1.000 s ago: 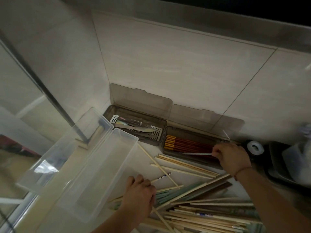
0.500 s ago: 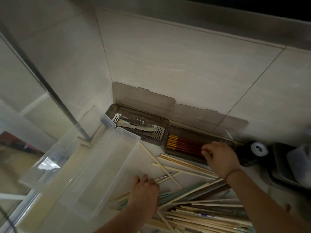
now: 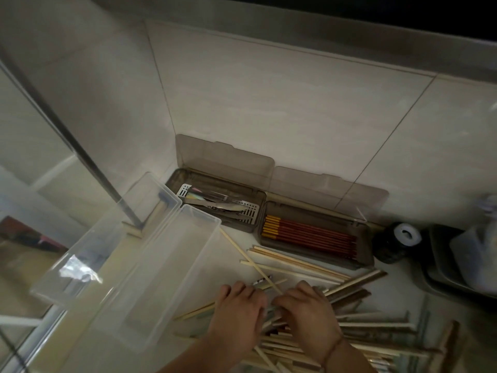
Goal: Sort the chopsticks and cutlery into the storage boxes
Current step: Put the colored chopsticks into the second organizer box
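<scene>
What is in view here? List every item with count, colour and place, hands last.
Loose chopsticks: many, pale wood and greenish, piled on the counter, lower right.
Red chopsticks: a bundle, red with yellow ends, in the right brown box.
Metal cutlery: several, silver, in the left brown box.
Clear box: one, transparent, left of the pile, its lid beside it.
Dark jar: one, black with white top, right of the boxes.
Left hand: on the pile.
Right hand: on the pile, beside the left.
</scene>
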### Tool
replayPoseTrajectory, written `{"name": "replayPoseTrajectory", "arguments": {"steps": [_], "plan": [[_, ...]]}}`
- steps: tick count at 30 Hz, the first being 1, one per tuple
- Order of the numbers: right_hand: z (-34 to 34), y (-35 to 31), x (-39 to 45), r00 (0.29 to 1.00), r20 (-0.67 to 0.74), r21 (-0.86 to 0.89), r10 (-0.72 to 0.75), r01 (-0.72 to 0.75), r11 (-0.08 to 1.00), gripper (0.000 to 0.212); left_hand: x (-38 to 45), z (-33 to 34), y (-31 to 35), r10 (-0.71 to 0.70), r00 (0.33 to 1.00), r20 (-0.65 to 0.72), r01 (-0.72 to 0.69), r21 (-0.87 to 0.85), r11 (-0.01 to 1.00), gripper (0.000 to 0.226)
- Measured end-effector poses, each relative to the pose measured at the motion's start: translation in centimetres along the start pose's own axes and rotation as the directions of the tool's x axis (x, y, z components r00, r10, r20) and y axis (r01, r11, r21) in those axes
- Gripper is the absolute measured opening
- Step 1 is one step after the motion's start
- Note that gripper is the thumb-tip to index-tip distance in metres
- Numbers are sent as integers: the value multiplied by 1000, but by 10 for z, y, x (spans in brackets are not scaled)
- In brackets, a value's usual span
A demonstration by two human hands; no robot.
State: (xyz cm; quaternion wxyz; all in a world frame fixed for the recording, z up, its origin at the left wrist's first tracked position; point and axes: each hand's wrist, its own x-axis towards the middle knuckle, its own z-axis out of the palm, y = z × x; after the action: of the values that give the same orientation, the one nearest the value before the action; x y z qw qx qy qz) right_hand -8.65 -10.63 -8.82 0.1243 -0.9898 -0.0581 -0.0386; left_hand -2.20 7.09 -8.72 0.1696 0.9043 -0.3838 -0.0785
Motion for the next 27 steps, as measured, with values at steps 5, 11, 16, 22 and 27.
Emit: {"name": "replayPoseTrajectory", "arguments": {"steps": [5, 11, 16, 22, 27], "plan": [[-39, 13, -16, 972, -56, 446, 229, -181, 876, 12, 6, -6, 5, 178, 970, -165, -207, -182, 961, 8], [-70, -9, -16, 914, 68, 736, 401, -317, 598, 25, 24, -47, 50, -204, 938, -281, -106, -792, 601, 11], [-72, -4, -1, 883, 100, 705, 458, -387, 594, 35, 42, -50, 54, -459, 879, -132, 8, -957, 290, 18], [-83, 49, 34, 895, -157, 326, 417, -351, 878, 17, 42, -44, 26, -303, 951, -59, 151, -769, 621, 20], [-74, 104, 83, 918, -113, -105, 380, -391, 914, 9, 22, -25, -12, -46, 991, 129, 53, -47, 997, 26]]}}
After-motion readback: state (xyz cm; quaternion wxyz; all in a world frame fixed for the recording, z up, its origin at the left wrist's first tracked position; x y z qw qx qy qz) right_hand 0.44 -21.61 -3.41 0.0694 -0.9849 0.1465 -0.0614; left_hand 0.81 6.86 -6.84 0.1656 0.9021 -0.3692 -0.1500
